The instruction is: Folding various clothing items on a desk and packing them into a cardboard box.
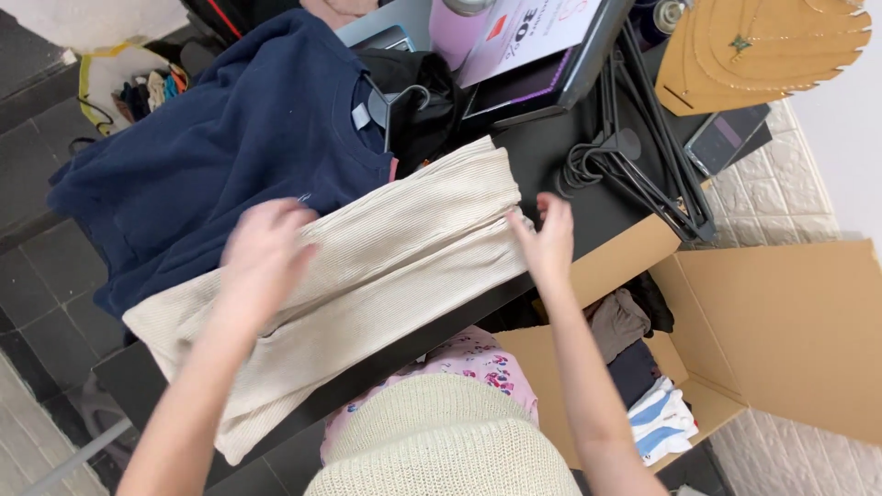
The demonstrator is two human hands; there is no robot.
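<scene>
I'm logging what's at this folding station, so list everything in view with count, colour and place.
ribbed knit garment: one, cream, flat across the black table
sweatshirt: one, navy, behind it at left
black table: one, under the clothes
clothes hangers: several, black, piled at right on the table
cardboard box: one, brown, open, lower right, folded clothes inside
necklace display: one, tan, top right
sign card: one, white, top centre
bag of clothes: one, top left on the floor
left hand: on the knit's left part
right hand: pinching the knit's right edge

Bright even indoor light; soft faint shadows; left hand (262,262) motion-blurred; no glare; slight wide-angle distortion.
</scene>
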